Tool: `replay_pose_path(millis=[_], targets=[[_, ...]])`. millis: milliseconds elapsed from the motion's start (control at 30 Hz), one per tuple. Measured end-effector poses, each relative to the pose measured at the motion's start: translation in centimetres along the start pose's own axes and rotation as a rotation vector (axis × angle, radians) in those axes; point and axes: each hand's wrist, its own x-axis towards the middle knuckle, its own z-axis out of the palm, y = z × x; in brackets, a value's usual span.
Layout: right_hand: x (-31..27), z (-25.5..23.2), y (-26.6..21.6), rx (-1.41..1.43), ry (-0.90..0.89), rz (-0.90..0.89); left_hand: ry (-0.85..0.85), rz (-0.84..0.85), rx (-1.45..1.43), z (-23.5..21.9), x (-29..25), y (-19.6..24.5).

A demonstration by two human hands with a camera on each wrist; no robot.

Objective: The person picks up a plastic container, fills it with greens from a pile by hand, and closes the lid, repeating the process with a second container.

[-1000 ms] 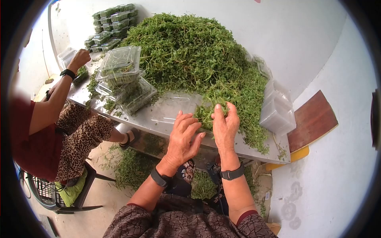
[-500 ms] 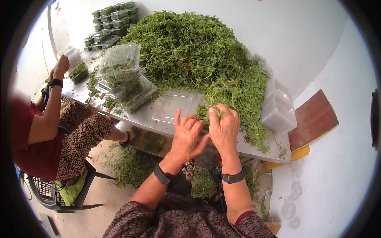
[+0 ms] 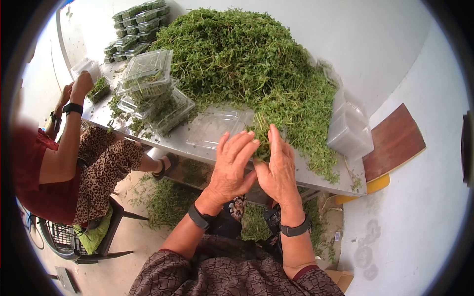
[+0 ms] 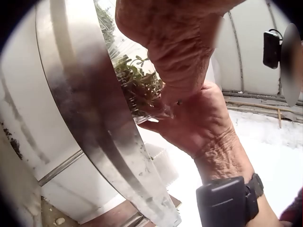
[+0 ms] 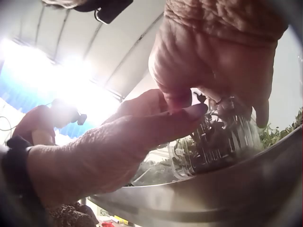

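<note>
Both hands are together at the front edge of the metal table, over a clear plastic box point(image 5: 189, 158) filled with leafy green sprigs point(image 4: 135, 82). My left hand point(image 3: 232, 165) has its fingers extended, their tips beside the sprigs. From the other side, my right hand point(image 3: 279, 170) lies along the greens with its fingers fairly straight. The thumbs come close together in the head view. Much of the box is hidden behind the hands there, while the right wrist view shows its ribbed clear wall below the right hand.
A large heap of greens point(image 3: 242, 59) covers the table's back. Filled boxes point(image 3: 150, 74) are piled to the left, with more stacked behind point(image 3: 138, 27). Nested boxes point(image 3: 350, 128) stand at the right end. Another person point(image 3: 54, 167) sits at left, handling greens.
My right hand's fingers, earlier bent around some sprigs, have straightened beside the greens. The left hand has come closer over them. The other person's raised hand has moved left and lower.
</note>
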Motion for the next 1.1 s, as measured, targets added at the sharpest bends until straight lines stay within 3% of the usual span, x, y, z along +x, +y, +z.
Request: replay_pose_path(millis=[167,233,367,433,700,833,900,1100], targets=[[0.0,-0.3,0.1,0.227,-0.026,0.049,-0.089,0.09,-0.007,0.4,0.9,0.5],[-0.3,-0.4,0.4,0.446,-0.067,0.111,-0.192,0.085,0.028,0.4,0.9,0.2],[-0.6,-1.9,0.4,0.583,-0.019,0.12,-0.187,0.062,0.001,-0.4,1.1,-0.2],[-1.0,-2.5,0.9,0.415,-0.003,0.083,-0.146,0.046,0.001,-0.2,1.2,-0.5],[-3.1,-2.6,1.4,0.44,0.027,0.117,-0.2,0.045,0.041,-1.7,2.2,-1.7],[-3.6,-2.1,0.6,0.249,0.023,0.005,-0.238,0.05,0.011,-1.9,2.5,-1.0],[-3.9,-1.8,0.4,-0.001,-0.033,-0.1,-0.23,0.039,0.022,-2.0,2.4,-1.3],[-4.2,-1.1,-1.5,0.005,-0.015,-0.126,-0.146,0.015,0.071,-2.7,2.8,-1.6]])
